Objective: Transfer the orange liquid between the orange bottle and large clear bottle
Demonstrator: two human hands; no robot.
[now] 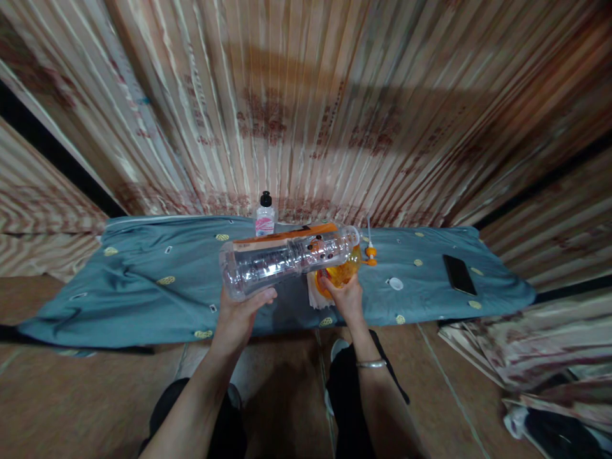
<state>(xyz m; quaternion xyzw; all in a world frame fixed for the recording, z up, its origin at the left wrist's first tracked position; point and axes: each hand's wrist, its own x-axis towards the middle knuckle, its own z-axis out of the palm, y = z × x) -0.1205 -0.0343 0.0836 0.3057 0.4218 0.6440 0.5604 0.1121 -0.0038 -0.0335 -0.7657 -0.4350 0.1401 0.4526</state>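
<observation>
A clear plastic bottle (268, 264) with an orange label lies nearly horizontal in my left hand (241, 312), whose fingers are wrapped round its base end. Its mouth points right, over an orange-yellow bottle (343, 274). My right hand (347, 296) is closed round that second bottle, which is partly covered by the clear one; I cannot tell whether the two mouths touch. Just right of the bottles is an orange pump top (371, 254) with a thin pale tube. A round white cap (394, 283) rests on the cloth farther right.
A blue-green patterned cloth (191, 306) covers the low bench. At its back stands a small bottle (265, 217) with a black cap. Toward the right end lies a black phone (459, 274). Whitish tissue (316, 298) sits under the orange-yellow bottle. Striped curtains (306, 127) hang behind.
</observation>
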